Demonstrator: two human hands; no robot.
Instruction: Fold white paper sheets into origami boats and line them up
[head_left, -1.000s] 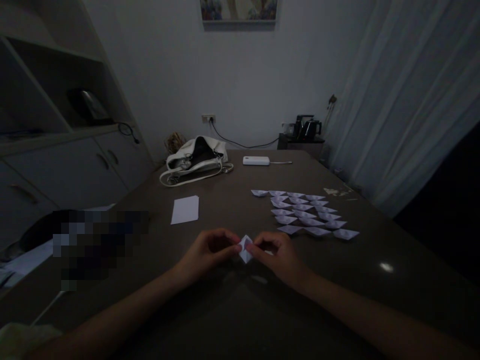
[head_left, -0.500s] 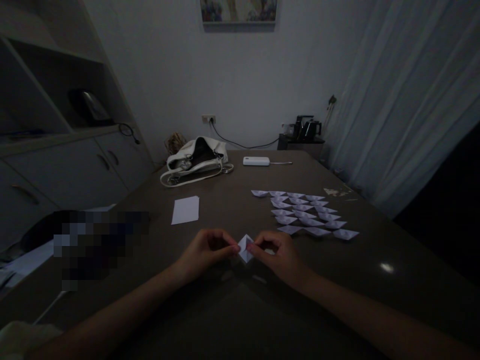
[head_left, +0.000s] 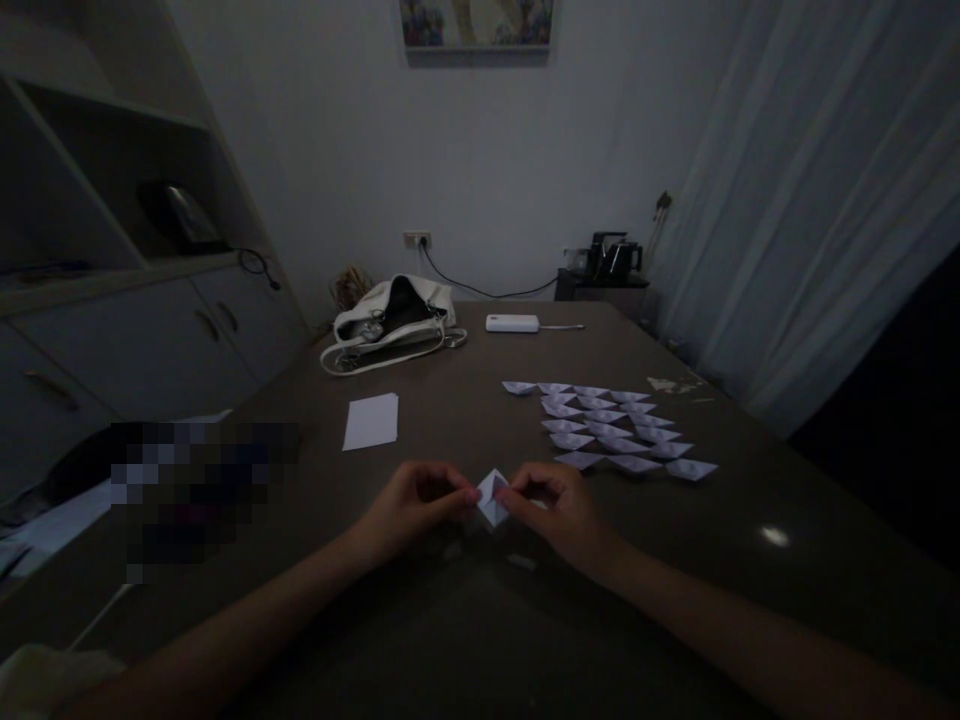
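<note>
Barely shifted, both hands (head_left: 409, 508) pinch the folded paper (head_left: 492, 507) oppositely.

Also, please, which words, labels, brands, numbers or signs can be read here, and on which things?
None can be read.
Folded paper being held: no writing visible.
White device: a tiny mark, too small to read.
Papers at far left: too blurred to read.

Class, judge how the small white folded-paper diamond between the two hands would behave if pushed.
The small white folded-paper diamond is probably very light: the left hand and right hand pinch it with fingertips alone. Its creased folds likely make it fairly stiff, though easily crushed. Its flat faces suggest sliding rather than rolling.
</note>
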